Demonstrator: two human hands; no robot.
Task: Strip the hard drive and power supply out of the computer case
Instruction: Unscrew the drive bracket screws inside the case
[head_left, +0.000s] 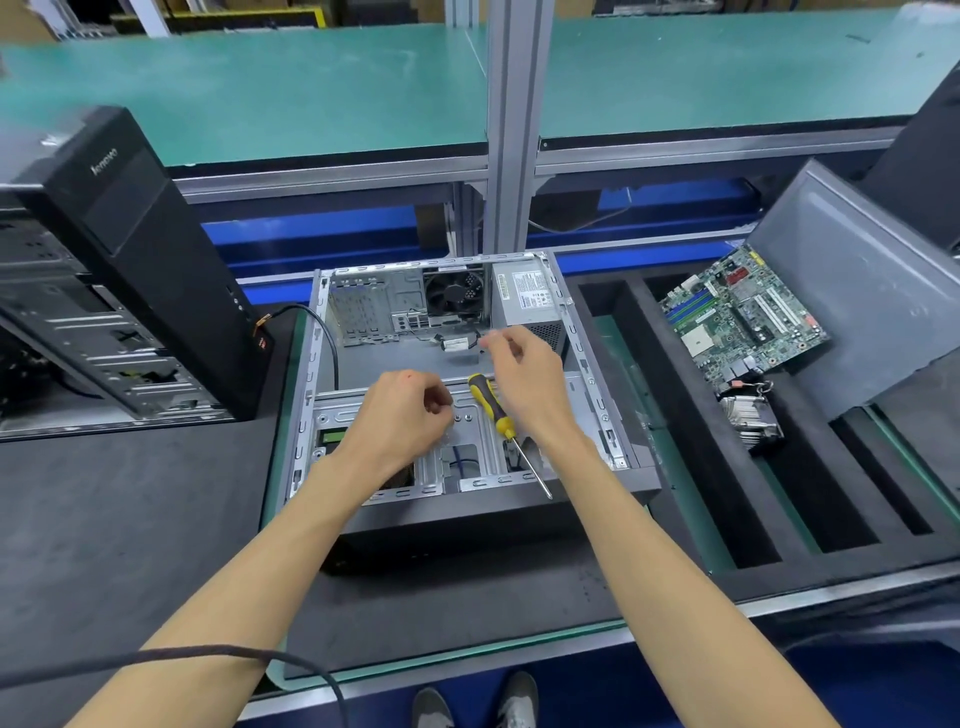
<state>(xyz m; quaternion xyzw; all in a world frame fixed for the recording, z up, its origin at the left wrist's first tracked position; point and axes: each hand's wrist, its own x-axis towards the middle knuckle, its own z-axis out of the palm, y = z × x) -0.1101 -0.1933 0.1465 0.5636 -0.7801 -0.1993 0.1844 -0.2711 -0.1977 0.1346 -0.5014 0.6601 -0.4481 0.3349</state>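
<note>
The open computer case (597, 415) lies on its side in front of me. The silver power supply (524, 293) sits in its far right corner beside the black fan (454, 293). At the near end is the metal drive cage (470, 431), and a green board edge of the hard drive (332, 435) shows through it. A yellow and black screwdriver (493, 410) lies loose on the cage. My left hand (402, 421) hovers over the cage with its fingers curled, nothing visible in them. My right hand (524, 374) is raised over the case floor with its fingertips pinched together and blurred.
A black Lenovo tower (130, 249) leans at the left, a black cable (322, 332) running from it into the case. At the right, a foam tray (691, 467) holds a motherboard (743, 317) and heatsink (750, 421). A grey side panel (872, 291) leans there.
</note>
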